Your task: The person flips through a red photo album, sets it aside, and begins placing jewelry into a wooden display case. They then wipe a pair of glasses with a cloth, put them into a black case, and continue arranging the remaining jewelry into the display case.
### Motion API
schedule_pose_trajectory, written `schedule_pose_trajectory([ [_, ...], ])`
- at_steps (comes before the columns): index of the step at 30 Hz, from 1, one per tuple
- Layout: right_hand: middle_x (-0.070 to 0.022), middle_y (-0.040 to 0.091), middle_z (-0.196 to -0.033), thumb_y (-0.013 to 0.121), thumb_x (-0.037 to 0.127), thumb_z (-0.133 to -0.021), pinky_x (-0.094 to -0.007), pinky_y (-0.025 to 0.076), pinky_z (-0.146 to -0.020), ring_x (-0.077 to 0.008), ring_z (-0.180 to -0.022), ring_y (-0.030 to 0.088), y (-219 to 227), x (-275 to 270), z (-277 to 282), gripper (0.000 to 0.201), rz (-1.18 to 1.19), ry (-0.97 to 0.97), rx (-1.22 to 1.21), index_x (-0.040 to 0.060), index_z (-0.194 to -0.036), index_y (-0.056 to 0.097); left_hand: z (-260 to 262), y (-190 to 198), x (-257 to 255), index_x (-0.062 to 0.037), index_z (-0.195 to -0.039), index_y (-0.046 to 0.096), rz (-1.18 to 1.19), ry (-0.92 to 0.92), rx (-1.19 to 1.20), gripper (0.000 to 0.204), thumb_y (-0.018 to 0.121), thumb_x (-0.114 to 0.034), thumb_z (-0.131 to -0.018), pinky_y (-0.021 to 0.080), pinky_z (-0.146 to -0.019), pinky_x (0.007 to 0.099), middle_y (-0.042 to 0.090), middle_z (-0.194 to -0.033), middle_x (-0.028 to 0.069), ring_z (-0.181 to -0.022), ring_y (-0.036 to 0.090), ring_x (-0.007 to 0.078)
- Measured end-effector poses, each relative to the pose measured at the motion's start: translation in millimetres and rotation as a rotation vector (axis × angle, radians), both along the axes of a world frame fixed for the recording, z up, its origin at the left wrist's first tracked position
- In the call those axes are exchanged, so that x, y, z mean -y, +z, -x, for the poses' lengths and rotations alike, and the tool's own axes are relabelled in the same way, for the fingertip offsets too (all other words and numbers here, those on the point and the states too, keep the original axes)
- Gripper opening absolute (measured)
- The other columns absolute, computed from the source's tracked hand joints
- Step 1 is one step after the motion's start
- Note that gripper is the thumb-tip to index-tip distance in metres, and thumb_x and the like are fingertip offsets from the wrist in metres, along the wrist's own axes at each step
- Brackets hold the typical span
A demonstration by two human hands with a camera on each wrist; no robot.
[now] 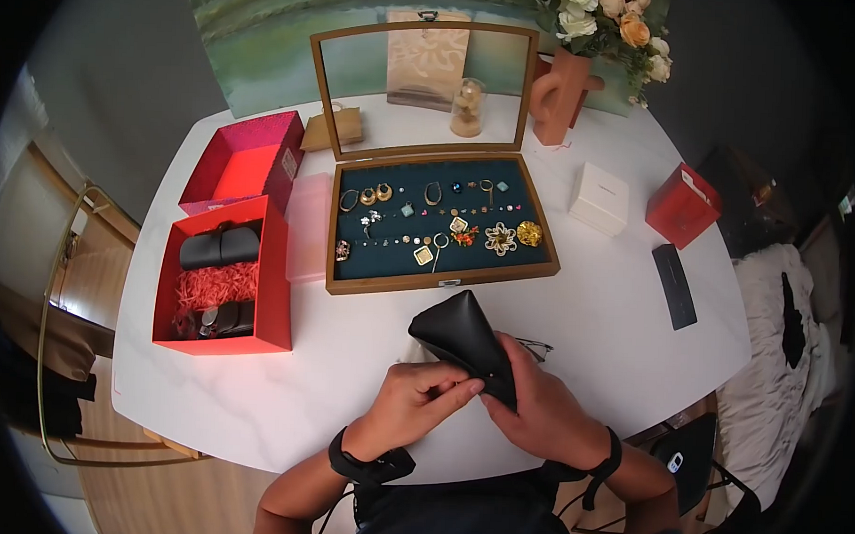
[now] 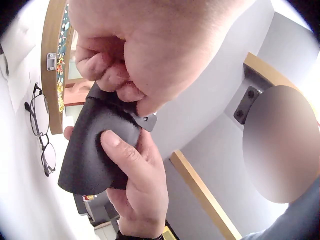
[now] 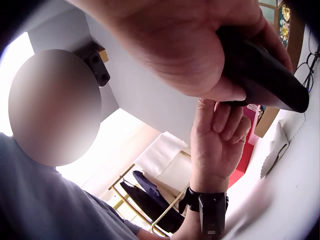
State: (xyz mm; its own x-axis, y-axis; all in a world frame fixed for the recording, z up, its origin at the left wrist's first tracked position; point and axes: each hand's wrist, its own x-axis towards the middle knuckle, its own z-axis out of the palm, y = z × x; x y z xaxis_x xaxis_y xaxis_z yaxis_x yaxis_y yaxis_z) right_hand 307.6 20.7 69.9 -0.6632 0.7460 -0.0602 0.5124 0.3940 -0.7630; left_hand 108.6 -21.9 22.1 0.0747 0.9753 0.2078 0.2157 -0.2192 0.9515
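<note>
Case [image 1: 461,336], black, is hovering above the white table [image 1: 339,372] near the open jewellery box [image 1: 399,286]; left hand [image 1: 411,406] is pinching its flap [image 2: 146,119], fingers curled, right hand [image 1: 547,408] is gripping its body, and eyeglasses [image 2: 40,114] are lying nearby.

Gray walls [image 1: 143,59], wood floor [image 1: 137,497], marbled white table [image 1: 324,386]
</note>
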Motion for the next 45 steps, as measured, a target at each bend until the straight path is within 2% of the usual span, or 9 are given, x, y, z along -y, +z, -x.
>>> schedule_pose_trajectory([
  [18, -0.031, 0.052, -0.131, 0.063, 0.019, -0.094, -0.046, 0.054, -0.085, -0.0452, -0.105, 0.063, -3, 3, 0, 0.07, -0.041, 0.016, 0.0, -0.0044, -0.146, 0.023, -5, -1, 1, -0.0024, -0.077, 0.066, -0.084, 0.103, -0.054, 0.016, 0.077, -0.009, -0.086, 0.036, -0.045, 0.0285, 0.049, -0.055, 0.0024, -0.047, 0.043, 0.0104],
  [21, -0.0278, 0.053, -0.131, 0.063, 0.022, -0.096, -0.0412, 0.052, -0.09, -0.0382, -0.109, 0.064, -1, -4, -13, 0.068, 0.127, 0.002, -0.056, -0.0029, -0.147, 0.026, -1, 1, 1, -0.0025, -0.085, 0.067, -0.122, 0.033, -0.054, 0.01, 0.077, -0.006, -0.086, 0.037, -0.048, 0.0262, 0.049, -0.057, 0.0006, -0.05, 0.045, 0.0081],
  [24, -0.0136, 0.054, -0.129, 0.063, 0.023, -0.099, -0.033, 0.045, -0.099, -0.0179, -0.116, 0.054, -7, -19, -40, 0.063, 0.343, -0.11, -0.3, -0.0004, -0.148, 0.031, 11, 5, 2, -0.001, -0.098, 0.067, 0.057, 0.065, 0.169, 0.011, 0.071, 0.001, -0.087, 0.043, -0.064, 0.0231, 0.056, -0.069, -0.003, -0.067, 0.052, 0.005],
  [26, -0.0073, 0.055, -0.129, 0.062, 0.018, -0.099, -0.029, 0.045, -0.099, -0.0131, -0.116, 0.053, 18, -36, -68, 0.059, 0.476, -0.295, -0.335, 0.0028, -0.148, 0.033, 25, 5, -7, -0.0022, -0.104, 0.066, 0.069, 0.11, 0.03, 0.018, 0.072, -0.002, -0.087, 0.045, -0.066, 0.0221, 0.057, -0.072, -0.0024, -0.068, 0.053, 0.0063],
  [35, 0.0011, 0.064, -0.104, 0.067, 0.02, -0.095, -0.0231, 0.047, -0.084, -0.0058, -0.094, 0.057, -63, -151, -208, 0.032, 0.31, -0.576, -0.333, -0.0015, -0.119, 0.062, 43, -10, -10, -0.0055, -0.112, 0.068, 0.007, 0.194, -0.689, 0.039, 0.079, -0.014, -0.076, 0.053, -0.077, 0.0365, 0.063, -0.108, 0.01, -0.085, 0.064, 0.0269],
  [37, -0.0049, 0.066, -0.107, 0.067, 0.02, -0.094, -0.0276, 0.048, -0.086, -0.0121, -0.094, 0.061, -71, -158, -213, 0.033, 0.246, -0.6, -0.224, -0.0026, -0.118, 0.063, 45, -12, -11, -0.006, -0.112, 0.068, -0.034, 0.189, -0.723, 0.039, 0.079, -0.015, -0.075, 0.053, -0.079, 0.0374, 0.063, -0.108, 0.0099, -0.087, 0.065, 0.0276],
  [40, -0.0194, 0.061, -0.115, 0.07, 0.012, -0.087, -0.0386, 0.05, -0.091, -0.0348, -0.101, 0.063, -45, -139, -180, 0.036, -0.56, -0.658, 0.256, -0.0042, -0.117, 0.06, 51, -13, -14, -0.0075, -0.11, 0.069, 0.211, 0.084, -0.681, 0.031, 0.074, -0.013, -0.079, 0.052, -0.084, 0.0397, 0.063, -0.104, 0.0117, -0.094, 0.064, 0.0316],
  [43, -0.0175, 0.061, -0.116, 0.072, 0.006, -0.084, -0.0385, 0.05, -0.092, -0.036, -0.105, 0.062, -30, -119, -149, 0.034, -0.764, -0.461, 0.175, -0.0006, -0.116, 0.061, 53, -21, -18, -0.0054, -0.102, 0.07, 0.193, 0.023, -0.684, 0.021, 0.072, -0.01, -0.081, 0.052, -0.082, 0.041, 0.064, -0.095, 0.0136, -0.09, 0.064, 0.0335],
  [45, -0.0153, 0.061, -0.114, 0.073, 0.007, -0.083, -0.0375, 0.05, -0.093, -0.0345, -0.11, 0.06, -29, -96, -121, 0.033, -0.463, -0.308, 0.072, 0.0036, -0.114, 0.062, 52, -24, -20, -0.0037, -0.1, 0.071, 0.12, 0.037, -0.718, 0.019, 0.072, -0.005, -0.081, 0.052, -0.076, 0.0368, 0.064, -0.088, 0.014, -0.081, 0.065, 0.0291],
])
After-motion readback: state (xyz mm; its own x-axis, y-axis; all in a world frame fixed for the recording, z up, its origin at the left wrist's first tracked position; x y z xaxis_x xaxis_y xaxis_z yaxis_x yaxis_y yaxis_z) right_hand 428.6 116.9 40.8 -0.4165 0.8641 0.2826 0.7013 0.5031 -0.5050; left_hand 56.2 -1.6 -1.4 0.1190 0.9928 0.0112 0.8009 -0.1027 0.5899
